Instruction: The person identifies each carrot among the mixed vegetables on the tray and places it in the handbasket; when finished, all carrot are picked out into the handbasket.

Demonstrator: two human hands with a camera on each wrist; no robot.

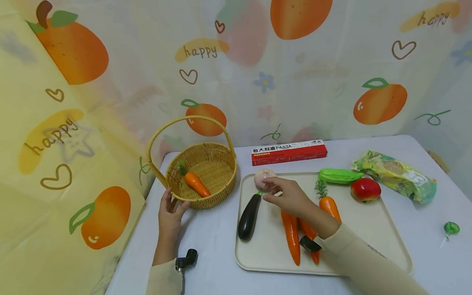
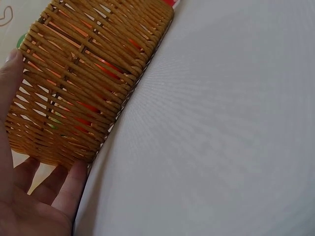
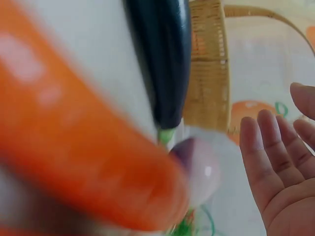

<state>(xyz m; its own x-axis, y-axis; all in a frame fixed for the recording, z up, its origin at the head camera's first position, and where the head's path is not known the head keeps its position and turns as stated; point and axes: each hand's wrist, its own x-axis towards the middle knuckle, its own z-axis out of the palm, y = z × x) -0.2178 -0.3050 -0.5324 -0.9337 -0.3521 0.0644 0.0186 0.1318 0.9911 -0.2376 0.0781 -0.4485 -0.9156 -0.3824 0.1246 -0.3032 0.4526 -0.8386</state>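
Note:
My left hand [image 1: 171, 219] is at the near left of the wicker basket [image 1: 222, 195], by the foot of its handle. In the left wrist view, the fingertips [image 2: 74, 172] touch the woven wall and the thumb lies along another side. Inside the basket is an orange carrot [image 1: 196, 184] with a green top. My right hand [image 1: 290, 197] hovers over the tray beside a pale pinkish-purple bulb [image 1: 262, 179]. Its fingers [image 3: 275, 152] are extended and hold nothing. Just left of it lies a dark eggplant [image 1: 249, 217].
The cream tray [image 1: 263, 268] also bears several carrots [image 1: 290, 236], partly under the right forearm, a green vegetable [image 1: 338, 175] and a red fruit [image 1: 365, 189]. A pasta box [image 1: 288, 152] stands behind. To the right are a patterned packet [image 1: 397, 176] and a small green item [image 1: 451, 228].

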